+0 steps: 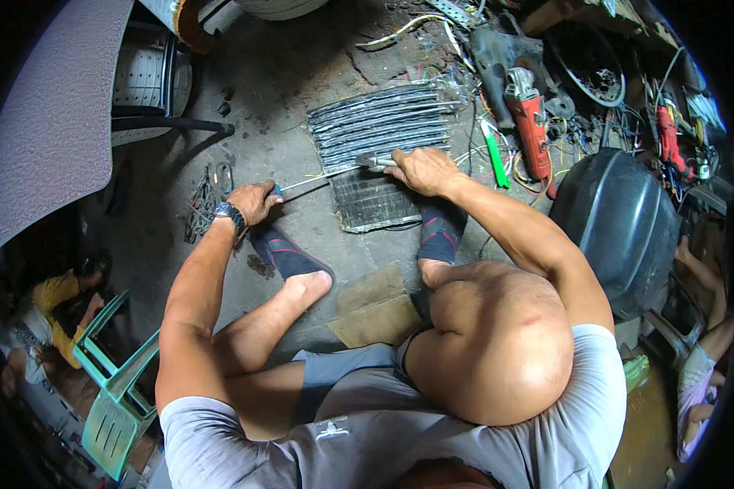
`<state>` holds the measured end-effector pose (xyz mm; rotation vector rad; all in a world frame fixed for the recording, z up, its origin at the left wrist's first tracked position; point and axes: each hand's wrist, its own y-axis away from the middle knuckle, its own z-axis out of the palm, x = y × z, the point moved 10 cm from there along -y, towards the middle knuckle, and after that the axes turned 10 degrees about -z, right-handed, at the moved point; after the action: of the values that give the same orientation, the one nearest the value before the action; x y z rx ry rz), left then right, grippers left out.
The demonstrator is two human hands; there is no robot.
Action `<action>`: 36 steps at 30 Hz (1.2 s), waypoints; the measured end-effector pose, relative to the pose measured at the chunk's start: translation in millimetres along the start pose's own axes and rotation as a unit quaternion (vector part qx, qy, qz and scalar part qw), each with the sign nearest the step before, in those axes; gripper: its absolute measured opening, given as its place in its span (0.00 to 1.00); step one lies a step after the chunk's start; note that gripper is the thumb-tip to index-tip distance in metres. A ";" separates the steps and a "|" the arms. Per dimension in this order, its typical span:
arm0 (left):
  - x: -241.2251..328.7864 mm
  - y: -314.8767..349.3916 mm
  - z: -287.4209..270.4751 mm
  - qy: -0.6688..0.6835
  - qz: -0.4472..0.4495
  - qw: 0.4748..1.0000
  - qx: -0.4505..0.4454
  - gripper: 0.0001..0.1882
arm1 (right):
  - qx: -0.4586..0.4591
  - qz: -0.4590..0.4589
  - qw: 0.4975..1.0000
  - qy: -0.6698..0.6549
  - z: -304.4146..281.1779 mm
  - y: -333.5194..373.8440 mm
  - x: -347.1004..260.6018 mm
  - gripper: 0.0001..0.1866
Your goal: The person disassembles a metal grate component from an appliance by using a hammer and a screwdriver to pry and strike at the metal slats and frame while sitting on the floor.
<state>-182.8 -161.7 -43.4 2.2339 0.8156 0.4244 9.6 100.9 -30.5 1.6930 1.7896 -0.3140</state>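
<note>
My left hand (253, 204) is closed around the blue handle of a screwdriver (306, 185). Its long thin shaft slants up to the right, to a finned metal coil core (383, 122) lying on the floor. In my right hand (426, 171) is a short grey metal tool that looks like pliers (373, 160), its head close to the shaft's far end. Whether the two tools touch I cannot tell. The core has several parallel rows of fins, and a darker, flatter finned section (377, 202) lies nearest my feet.
A red angle grinder (530, 122) and a bright green strip (494, 155) lie right of the core, among loose wires. A big black rounded casing (616, 228) stands at my right. Wire scraps (208, 204) lie left, cardboard (375, 306) between my feet. Other people (53, 318) sit at the edges.
</note>
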 end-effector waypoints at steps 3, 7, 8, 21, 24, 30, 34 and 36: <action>-15.2 8.8 5.0 0.002 -0.007 1.000 -0.002 0.24 | 0.138 -0.041 0.989 -0.033 -44.8 -8.6 -33.1 0.18; -6.7 3.0 5.0 -0.002 -0.002 1.000 -0.007 0.25 | 0.102 -0.047 0.994 -0.016 -5.8 10.4 -12.2 0.20; -11.0 5.3 6.9 -0.016 -0.015 1.000 -0.019 0.25 | 0.011 -0.002 1.000 0.022 9.2 4.8 -6.4 0.21; -39.0 13.4 14.6 -0.001 -0.021 1.000 -0.007 0.23 | 0.059 -0.006 0.998 -0.022 -13.3 -30.2 -28.2 0.19; -42.9 19.3 14.4 0.016 -0.018 1.000 0.001 0.24 | 0.179 -0.046 0.979 -0.091 -38.4 -18.2 -55.7 0.17; -46.9 17.2 18.3 0.004 -0.035 0.999 -0.024 0.25 | -0.011 -0.027 1.000 -0.001 7.9 -33.1 -30.5 0.19; -54.1 26.5 19.7 0.015 -0.022 0.999 -0.028 0.24 | 0.140 -0.076 0.986 -0.056 -40.0 -36.5 -71.7 0.20; -49.6 17.6 13.1 0.016 -0.033 0.999 -0.028 0.23 | 0.099 -0.085 0.991 -0.028 -17.4 -25.7 -56.2 0.17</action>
<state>-205.6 -210.9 -42.8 2.1470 0.8820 0.4474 -22.4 62.3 9.7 1.6463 1.9174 -0.6257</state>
